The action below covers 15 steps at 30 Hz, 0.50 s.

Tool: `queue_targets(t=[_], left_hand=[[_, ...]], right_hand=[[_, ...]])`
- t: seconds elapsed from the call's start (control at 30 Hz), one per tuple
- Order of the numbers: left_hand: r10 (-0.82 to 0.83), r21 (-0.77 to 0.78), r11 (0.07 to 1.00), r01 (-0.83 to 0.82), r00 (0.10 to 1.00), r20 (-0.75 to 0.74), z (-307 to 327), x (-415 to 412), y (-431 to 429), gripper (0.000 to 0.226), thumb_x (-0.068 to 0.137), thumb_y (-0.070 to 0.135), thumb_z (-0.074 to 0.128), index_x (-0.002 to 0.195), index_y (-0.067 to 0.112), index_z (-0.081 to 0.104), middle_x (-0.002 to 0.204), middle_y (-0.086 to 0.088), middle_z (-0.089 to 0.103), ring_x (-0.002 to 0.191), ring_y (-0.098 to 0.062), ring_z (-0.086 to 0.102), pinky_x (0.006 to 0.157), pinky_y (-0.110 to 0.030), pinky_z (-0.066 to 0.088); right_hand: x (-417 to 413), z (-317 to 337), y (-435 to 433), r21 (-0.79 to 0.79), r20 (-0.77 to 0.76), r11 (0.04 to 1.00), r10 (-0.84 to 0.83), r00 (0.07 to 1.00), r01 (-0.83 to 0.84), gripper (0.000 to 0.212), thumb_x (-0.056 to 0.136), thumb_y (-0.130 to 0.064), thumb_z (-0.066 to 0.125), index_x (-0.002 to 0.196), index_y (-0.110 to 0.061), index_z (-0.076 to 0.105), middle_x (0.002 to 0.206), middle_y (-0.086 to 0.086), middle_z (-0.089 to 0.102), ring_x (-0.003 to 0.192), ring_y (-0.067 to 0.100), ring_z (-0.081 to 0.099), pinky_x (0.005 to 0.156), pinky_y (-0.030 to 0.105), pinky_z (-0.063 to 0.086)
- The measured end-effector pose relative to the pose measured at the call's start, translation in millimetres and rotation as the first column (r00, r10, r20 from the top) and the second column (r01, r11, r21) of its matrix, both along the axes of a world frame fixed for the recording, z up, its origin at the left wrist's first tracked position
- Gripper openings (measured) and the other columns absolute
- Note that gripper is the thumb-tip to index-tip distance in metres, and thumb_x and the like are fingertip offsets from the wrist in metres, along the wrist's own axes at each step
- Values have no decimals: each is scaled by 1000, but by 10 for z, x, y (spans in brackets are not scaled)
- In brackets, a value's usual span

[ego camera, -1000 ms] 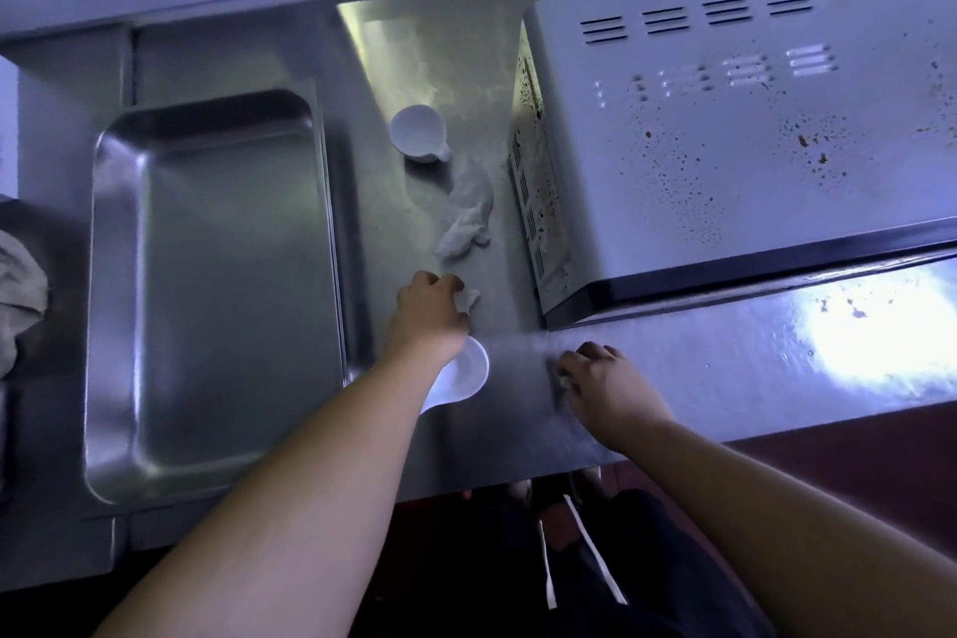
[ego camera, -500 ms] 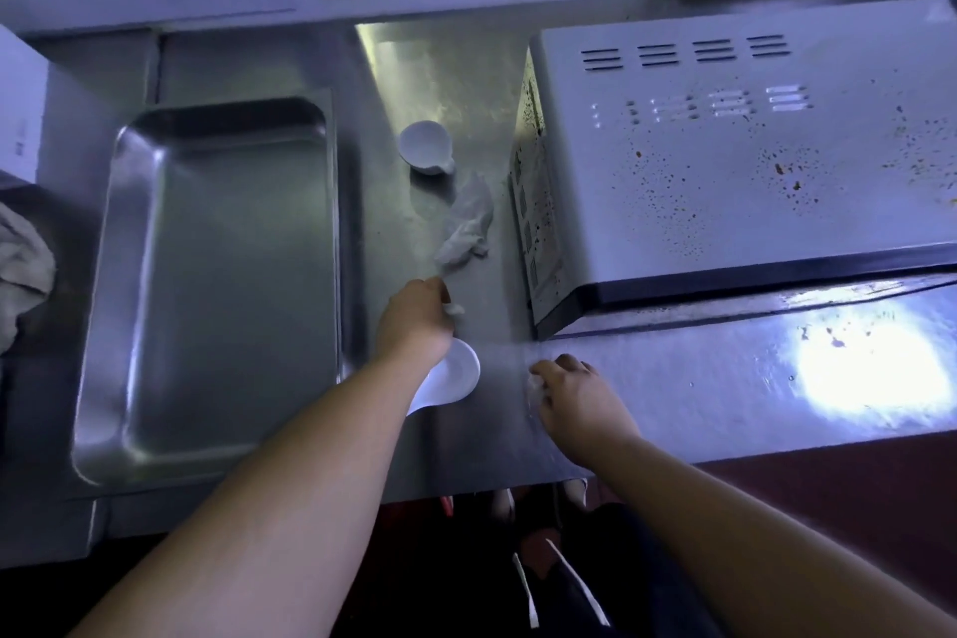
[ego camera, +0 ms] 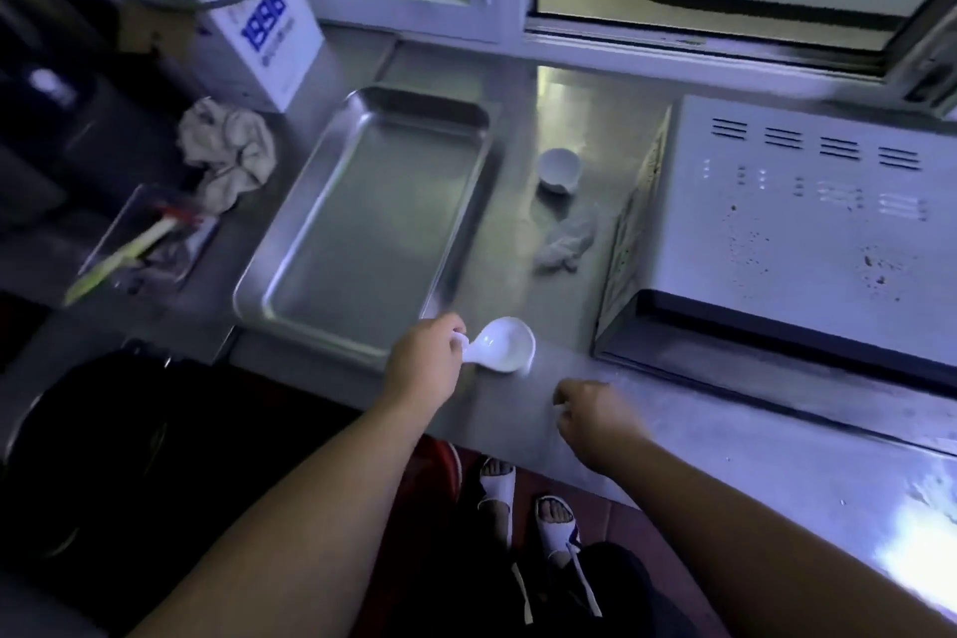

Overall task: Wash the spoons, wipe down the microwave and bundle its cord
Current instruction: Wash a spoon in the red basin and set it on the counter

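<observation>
Two white ceramic spoons are in sight: my left hand (ego camera: 427, 358) has its fingers closed round the short handle of the near spoon (ego camera: 499, 344), at the worktop's (ego camera: 725, 435) front edge, and the other spoon (ego camera: 559, 169) lies farther back beside the white speckled microwave (ego camera: 808, 233). To wash it well I should keep the bowl level and grip firmly, since glazed ceramic slips. My right hand (ego camera: 595, 412) is curled loosely, perhaps pinching something, I cannot tell; the steel tray (ego camera: 290, 244) holds nothing.

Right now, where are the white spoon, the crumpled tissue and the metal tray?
white spoon (ego camera: 505, 345), head view, middle of its bowl
crumpled tissue (ego camera: 567, 244), head view, middle of the wad
metal tray (ego camera: 362, 228), head view, bare flat bottom
</observation>
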<state>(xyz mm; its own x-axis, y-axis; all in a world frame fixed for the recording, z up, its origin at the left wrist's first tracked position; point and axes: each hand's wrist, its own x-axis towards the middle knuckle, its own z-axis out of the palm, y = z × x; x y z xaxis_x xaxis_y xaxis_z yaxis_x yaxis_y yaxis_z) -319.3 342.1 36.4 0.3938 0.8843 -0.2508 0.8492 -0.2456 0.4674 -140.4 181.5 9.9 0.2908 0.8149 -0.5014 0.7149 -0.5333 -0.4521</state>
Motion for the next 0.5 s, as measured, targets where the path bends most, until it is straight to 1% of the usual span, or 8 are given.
queue_targets(t=[0.07,0.13,0.2,0.27,0.33,0.4,0.5], left_hand=[[92,-16,996,-92,995,33,35,-166,-231,10,94,18,57,94,19,67,89,-3,71,79,-29,60,67,-37,50],[201,-74,978,-197,978,60,52,-341,-443,9,91,24,61,88,19,67,83,-3,71,80,-29,63,71,-38,54],[278,-117,956,-270,959,60,33,-546,-652,9,88,26,65,86,20,71,84,-1,73,84,-26,65,76,-36,54],[318,-125,943,-310,947,53,-24,-775,-856,8,86,27,69,88,20,74,88,0,75,88,-23,68,80,-35,54],[366,-138,923,-358,930,35,-84,-1019,-1049,6,86,25,69,88,21,74,90,2,76,90,-21,69,82,-36,55],[416,-157,897,-413,909,-11,-133,-1256,-1212,5,87,23,68,87,24,73,91,4,74,90,-19,68,80,-36,55],[463,-208,861,-465,884,-59,-205,-1580,-1401,10,88,19,64,83,26,69,92,9,72,87,-15,67,78,-36,57]], right_hand=[[-56,29,2,28,-4,998,61,998,-61,26,89,-14,54,111,-15,68,107,11,69,97,31,64,79,36,54],[-140,36,17,54,-14,992,117,993,-117,27,89,-13,54,112,-14,68,109,12,68,100,32,63,81,36,53],[-266,47,36,58,-21,983,175,984,-173,26,89,-14,55,112,-13,69,110,13,69,102,33,63,82,36,52],[-428,70,54,61,-16,969,240,971,-239,26,88,-16,57,111,-14,69,112,12,69,105,33,63,83,36,51],[-616,80,73,58,-21,953,299,954,-297,25,89,-18,58,112,-14,69,114,12,70,106,34,64,83,35,50],[-827,77,98,81,-26,934,351,936,-348,23,90,-18,59,109,-13,70,110,14,70,103,35,65,81,35,51],[-1162,58,157,96,-26,906,416,909,-412,18,90,-22,57,100,-12,69,100,15,69,95,37,66,75,36,50]])
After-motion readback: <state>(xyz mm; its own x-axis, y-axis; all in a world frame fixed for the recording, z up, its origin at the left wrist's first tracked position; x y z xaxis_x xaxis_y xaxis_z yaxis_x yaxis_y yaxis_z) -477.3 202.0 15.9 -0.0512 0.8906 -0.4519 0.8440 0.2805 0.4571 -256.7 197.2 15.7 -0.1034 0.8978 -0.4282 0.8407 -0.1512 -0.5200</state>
